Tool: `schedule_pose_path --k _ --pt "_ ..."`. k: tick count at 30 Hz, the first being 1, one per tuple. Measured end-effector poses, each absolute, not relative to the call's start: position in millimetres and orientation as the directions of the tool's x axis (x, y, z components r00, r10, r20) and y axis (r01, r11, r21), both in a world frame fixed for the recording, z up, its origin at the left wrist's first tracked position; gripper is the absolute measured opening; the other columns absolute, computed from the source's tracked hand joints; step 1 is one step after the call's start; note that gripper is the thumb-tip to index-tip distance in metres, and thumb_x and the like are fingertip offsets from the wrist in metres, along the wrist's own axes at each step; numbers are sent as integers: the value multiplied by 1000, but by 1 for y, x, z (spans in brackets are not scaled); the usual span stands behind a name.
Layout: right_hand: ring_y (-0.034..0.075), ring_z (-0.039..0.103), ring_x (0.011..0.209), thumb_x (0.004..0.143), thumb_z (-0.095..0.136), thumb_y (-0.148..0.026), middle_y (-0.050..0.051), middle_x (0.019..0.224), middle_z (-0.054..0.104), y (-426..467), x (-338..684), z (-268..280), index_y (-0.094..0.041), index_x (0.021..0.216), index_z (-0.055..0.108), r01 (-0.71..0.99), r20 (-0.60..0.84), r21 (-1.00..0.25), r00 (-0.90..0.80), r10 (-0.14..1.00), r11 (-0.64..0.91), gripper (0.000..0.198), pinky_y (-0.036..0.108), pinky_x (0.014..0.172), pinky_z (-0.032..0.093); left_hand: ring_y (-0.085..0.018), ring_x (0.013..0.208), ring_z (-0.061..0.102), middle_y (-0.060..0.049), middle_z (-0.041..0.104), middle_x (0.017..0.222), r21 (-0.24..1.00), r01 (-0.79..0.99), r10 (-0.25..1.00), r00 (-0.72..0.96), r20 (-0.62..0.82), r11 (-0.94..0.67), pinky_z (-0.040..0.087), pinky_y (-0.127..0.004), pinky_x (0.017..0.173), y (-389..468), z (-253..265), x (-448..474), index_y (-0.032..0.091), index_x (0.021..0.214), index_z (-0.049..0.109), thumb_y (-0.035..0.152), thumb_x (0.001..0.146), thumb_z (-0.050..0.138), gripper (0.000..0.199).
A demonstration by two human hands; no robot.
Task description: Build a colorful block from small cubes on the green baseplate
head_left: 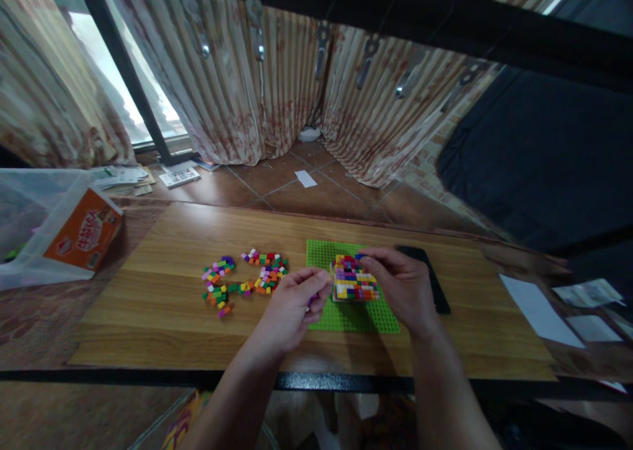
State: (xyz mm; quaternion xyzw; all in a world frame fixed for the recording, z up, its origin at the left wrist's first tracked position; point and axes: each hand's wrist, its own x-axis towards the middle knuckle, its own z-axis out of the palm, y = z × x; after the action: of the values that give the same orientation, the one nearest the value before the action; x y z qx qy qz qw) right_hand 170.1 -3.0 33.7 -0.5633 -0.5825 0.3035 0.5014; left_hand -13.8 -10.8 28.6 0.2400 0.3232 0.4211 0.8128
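Observation:
A block built of many-coloured toy bricks [354, 284] stands on a green studded baseplate [326, 319]. My right hand [403, 285] reaches over its back right corner, thumb and forefinger pinched at a blue toy brick [359, 257] on the top layer. Just left of the block, my left hand [299, 298] is closed, with a bit of purple brick [311, 301] showing between its fingers. How many bricks it holds is hidden. Further left, loose bricks [270, 275] lie in a curved heap, and more loose bricks [217, 282] form a second scatter.
A dark flat object [430, 275], like a phone or tablet, lies beyond my right hand. At the far left stands a clear plastic bin [30, 239] with an orange box panel [84, 232]. White paper [541, 310] lies right of the wooden board [163, 325]. Curtains [277, 94] hang behind.

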Motion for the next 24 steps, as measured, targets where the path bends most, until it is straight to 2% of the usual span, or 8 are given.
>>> schedule_pose_path --k 3,7,10,13,18,24 --pt "19 69 77 80 68 -35 3 85 75 1 184 23 -21 90 75 421 199 -900 175 964 110 19 33 72 55 -1 41 31 7 43 55 658 -525 837 411 -361 541 12 -14 36 -8 27 -14 15 67 51 31 67 78 31" --pt "21 68 77 83 61 -34 4 85 75 5 191 12 -21 92 74 609 174 -791 148 974 49 20 34 73 53 -1 41 31 6 44 55 665 -506 832 409 -376 549 14 -14 35 -7 25 -14 15 66 50 31 66 77 31" --pt "22 67 80 86 58 -33 5 86 73 9 190 9 -22 89 74 701 229 -706 93 969 99 20 36 76 51 -1 41 32 6 44 56 670 -500 832 405 -379 548 15 -14 35 -7 25 -13 15 67 51 30 67 77 30" --pt "23 64 94 84 60 -32 6 93 71 13 187 5 -23 84 74 714 317 -670 29 948 202 17 40 88 47 -1 42 31 6 44 56 676 -493 832 401 -383 548 15 -14 35 -7 26 -13 15 67 51 31 67 76 30" --pt "23 60 104 78 66 -34 7 105 65 20 187 -6 -23 81 75 635 264 -757 81 961 155 15 42 96 43 -1 41 31 6 43 56 685 -482 833 402 -381 546 15 -14 36 -7 24 -14 15 66 51 32 67 76 31" --pt "24 61 103 72 70 -32 7 101 66 25 189 -15 -22 76 73 508 215 -854 147 965 113 11 41 95 44 -1 41 30 6 43 55 692 -470 831 403 -383 548 14 -15 36 -7 25 -14 15 64 51 33 66 77 32"
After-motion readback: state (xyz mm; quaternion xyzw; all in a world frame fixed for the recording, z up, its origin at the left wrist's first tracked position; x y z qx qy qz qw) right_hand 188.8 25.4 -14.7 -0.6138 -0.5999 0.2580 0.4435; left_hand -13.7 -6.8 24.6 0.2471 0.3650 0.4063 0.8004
